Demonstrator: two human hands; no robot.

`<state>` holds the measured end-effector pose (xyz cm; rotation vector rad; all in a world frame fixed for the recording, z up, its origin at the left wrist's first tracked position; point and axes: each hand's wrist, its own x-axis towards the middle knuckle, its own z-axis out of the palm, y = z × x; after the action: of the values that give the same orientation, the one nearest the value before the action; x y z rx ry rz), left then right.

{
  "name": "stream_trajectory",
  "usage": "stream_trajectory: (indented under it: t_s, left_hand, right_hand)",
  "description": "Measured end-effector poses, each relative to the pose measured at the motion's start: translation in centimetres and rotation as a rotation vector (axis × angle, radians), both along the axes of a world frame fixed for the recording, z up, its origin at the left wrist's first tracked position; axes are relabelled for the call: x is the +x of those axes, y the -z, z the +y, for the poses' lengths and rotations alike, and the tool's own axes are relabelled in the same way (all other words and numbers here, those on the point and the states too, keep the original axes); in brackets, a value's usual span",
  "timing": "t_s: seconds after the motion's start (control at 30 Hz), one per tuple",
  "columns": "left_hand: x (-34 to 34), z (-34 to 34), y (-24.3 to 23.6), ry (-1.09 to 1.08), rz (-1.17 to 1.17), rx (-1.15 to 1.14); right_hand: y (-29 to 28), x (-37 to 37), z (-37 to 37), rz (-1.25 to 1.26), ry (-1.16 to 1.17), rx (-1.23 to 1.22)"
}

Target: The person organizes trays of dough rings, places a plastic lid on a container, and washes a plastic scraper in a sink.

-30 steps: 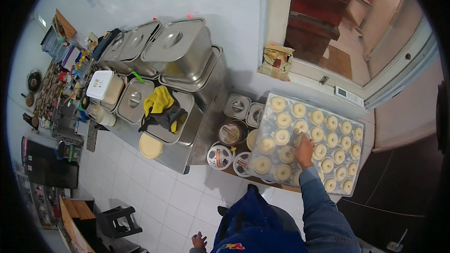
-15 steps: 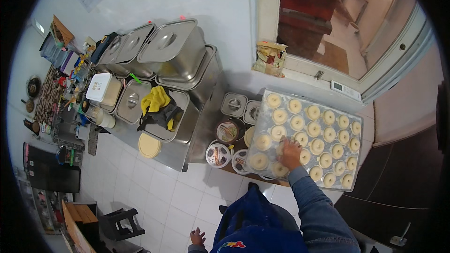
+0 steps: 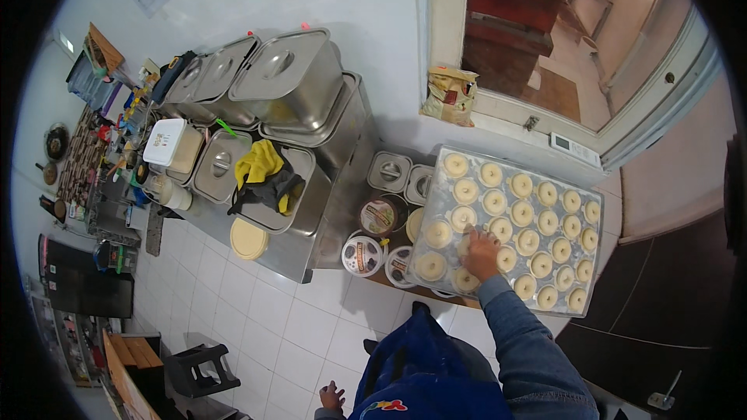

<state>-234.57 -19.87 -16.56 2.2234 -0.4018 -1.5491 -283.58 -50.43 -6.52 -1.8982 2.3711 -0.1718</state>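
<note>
My right hand [image 3: 482,256] reaches over the left part of a large metal tray [image 3: 437,201]. Its fingers are apart and bent down onto one of the round pale dough pieces [image 3: 464,246], which they partly cover. Several more dough rounds [image 3: 527,243], each with a dimple or hole in the middle, lie in rows across the tray. Low in front of me, to the left of my blue apron [image 3: 424,365], my left hand [image 3: 331,397] hangs with fingers spread, touching nothing.
Lidded steel containers [image 3: 276,78] crowd the steel counter at left, with a yellow and dark cloth [image 3: 261,175] in an open pan. Round tubs [image 3: 363,255] stand beside the tray. A bag [image 3: 450,97] rests on the window ledge. A black stool [image 3: 204,369] is on the tiled floor.
My left hand has shifted slightly to the right. My right hand stays at the same dough piece, almost unmoved.
</note>
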Motion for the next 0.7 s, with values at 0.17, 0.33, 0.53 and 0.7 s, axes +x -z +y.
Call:
stream_trajectory:
  t_s: [0.17, 0.33, 0.53, 0.7]
  left_hand:
    - [-2.1, -3.2, -2.9, -0.327, -0.015, 0.085]
    - [-2.2, -3.7, -3.2, -0.334, -0.013, 0.075]
    - [-2.3, -4.0, -3.6, -0.287, -0.009, 0.110]
    - [-1.7, -3.7, -3.0, -0.312, 0.011, 0.071]
  right_hand:
    - [0.3, 0.0, -0.1, -0.011, -0.003, -0.019]
    - [1.1, 0.1, -0.3, -0.066, 0.047, 0.033]
    - [-0.7, 0.6, -0.4, -0.167, 0.066, 0.041]
    - [-1.0, -3.0, -0.5, -0.201, 0.322, -0.140]
